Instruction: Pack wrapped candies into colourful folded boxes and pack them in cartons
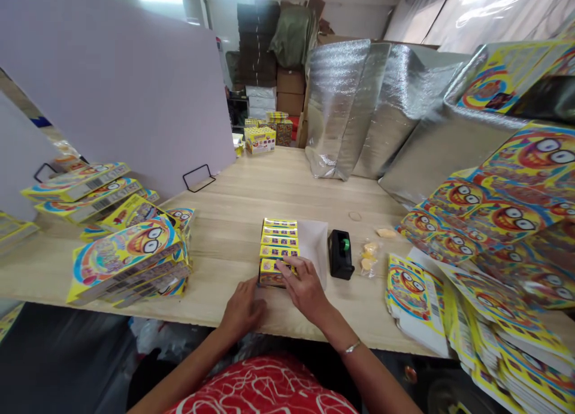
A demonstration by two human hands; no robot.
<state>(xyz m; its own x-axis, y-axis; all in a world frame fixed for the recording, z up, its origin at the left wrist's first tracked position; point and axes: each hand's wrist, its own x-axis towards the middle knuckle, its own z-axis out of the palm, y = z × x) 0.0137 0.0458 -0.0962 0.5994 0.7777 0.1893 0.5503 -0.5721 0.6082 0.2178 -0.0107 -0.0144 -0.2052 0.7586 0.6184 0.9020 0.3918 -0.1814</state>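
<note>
In front of me lies a row of several small yellow printed boxes (279,241), set close together. A white card panel or open carton side (315,246) shows along the row's right side. My right hand (306,286) reaches over the nearest box (271,273), its fingers stretched across the top and touching it. My left hand (244,309) rests on the table by the near left corner of that box, thumb apart from the fingers; whether the fingertips touch the box I cannot tell. A black tape dispenser (341,255) with a green core stands right of the panel.
Stacks of filled yellow cartons (130,255) stand at the left. Flat printed cartons (413,288) pile up at the right, by silver foil liners (345,108). A clear bag with yellow pieces (370,258) lies beside the dispenser. A grey partition (135,90) rises at the left.
</note>
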